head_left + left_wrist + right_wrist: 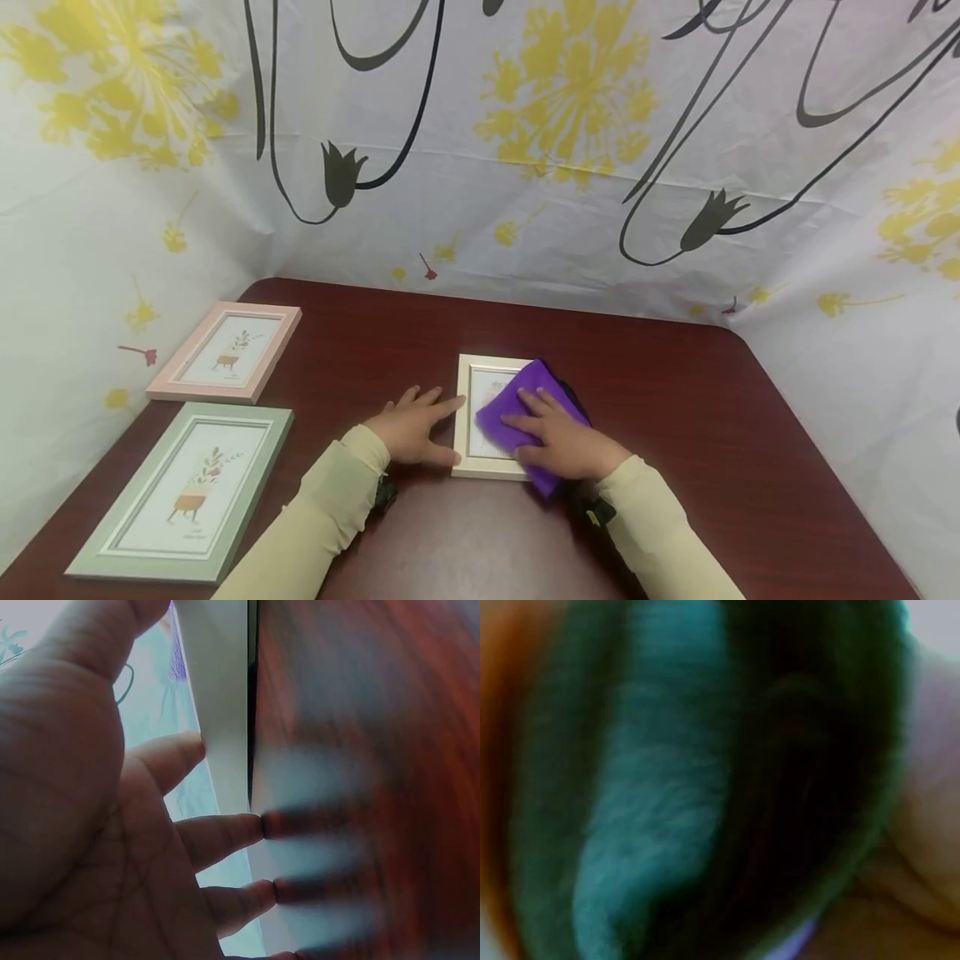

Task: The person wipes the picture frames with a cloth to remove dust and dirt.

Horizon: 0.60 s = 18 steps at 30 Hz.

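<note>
A cream picture frame point(487, 468) lies flat on the table, its right part covered by a purple cloth point(551, 385). My right hand point(566, 446) rests on the cloth with fingers spread and extended, pressing it against the frame. At the frame's left border, my left hand point(411, 427) has its fingers spread, with the index finger and thumb touching the edge. In the left wrist view the fingers stand apart beside the pale frame edge point(217, 660). Blurred dark and teal fabric point(660, 780) fills most of the right wrist view, hiding that hand's fingers.
A pink picture frame point(161, 388) and a larger green picture frame point(150, 569) lie at the table's left side. The dark red table point(675, 400) is bordered by a white flowered curtain point(450, 200) at the back and both sides.
</note>
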Each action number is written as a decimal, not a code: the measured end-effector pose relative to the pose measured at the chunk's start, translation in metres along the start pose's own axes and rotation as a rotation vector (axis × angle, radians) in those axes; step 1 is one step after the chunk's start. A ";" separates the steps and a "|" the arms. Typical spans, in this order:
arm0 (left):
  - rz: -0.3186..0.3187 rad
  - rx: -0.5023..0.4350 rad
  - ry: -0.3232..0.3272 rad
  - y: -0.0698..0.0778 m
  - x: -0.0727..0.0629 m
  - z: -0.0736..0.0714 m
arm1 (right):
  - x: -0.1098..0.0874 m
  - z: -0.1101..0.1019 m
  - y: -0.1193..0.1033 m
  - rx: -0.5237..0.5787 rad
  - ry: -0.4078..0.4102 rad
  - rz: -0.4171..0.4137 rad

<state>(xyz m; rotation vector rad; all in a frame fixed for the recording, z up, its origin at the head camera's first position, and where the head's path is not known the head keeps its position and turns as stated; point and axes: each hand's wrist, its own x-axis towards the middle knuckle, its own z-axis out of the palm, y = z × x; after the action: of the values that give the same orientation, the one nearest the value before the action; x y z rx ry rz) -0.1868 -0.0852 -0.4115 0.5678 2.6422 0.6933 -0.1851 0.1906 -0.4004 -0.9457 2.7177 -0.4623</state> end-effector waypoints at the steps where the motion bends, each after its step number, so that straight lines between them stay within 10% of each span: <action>1: -0.001 0.001 0.003 0.000 0.000 0.000 | 0.002 -0.002 0.005 -0.003 0.023 -0.005; 13: -0.025 0.000 0.012 0.002 0.001 0.002 | 0.040 -0.044 0.036 -0.082 0.206 -0.178; 18: -0.017 0.026 0.008 0.002 0.001 0.001 | 0.068 -0.034 0.026 -0.110 0.074 -0.110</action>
<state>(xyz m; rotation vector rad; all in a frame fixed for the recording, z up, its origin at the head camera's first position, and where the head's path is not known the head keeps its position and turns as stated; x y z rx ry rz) -0.1868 -0.0829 -0.4116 0.5504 2.6642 0.6578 -0.2626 0.1740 -0.3859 -1.1331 2.7919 -0.3775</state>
